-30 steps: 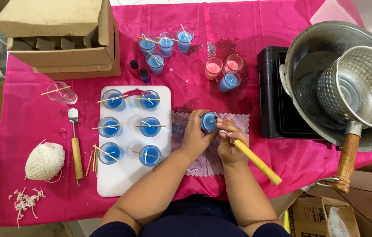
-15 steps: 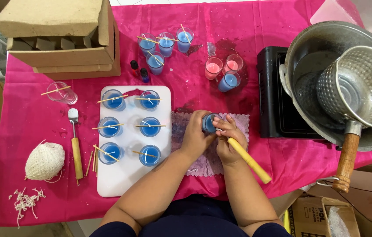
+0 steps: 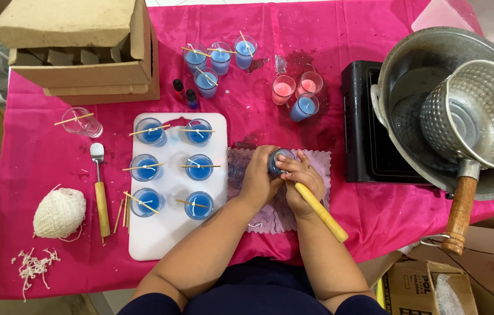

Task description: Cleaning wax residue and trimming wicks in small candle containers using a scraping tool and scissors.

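left hand (image 3: 258, 178) grips the small blue candle glass (image 3: 279, 161) from its left — right hand (image 3: 300, 177), fingers closed on a yellow-handled tool (image 3: 321, 211), touches its right side.

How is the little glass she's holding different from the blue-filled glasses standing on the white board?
The held glass is tipped on its side between the left hand and right hand, over a pinkish cloth; the six board glasses stand upright on the white board. Each board glass has a stick laid across its rim; the held one shows none. Both look like small clear glasses with blue inside.
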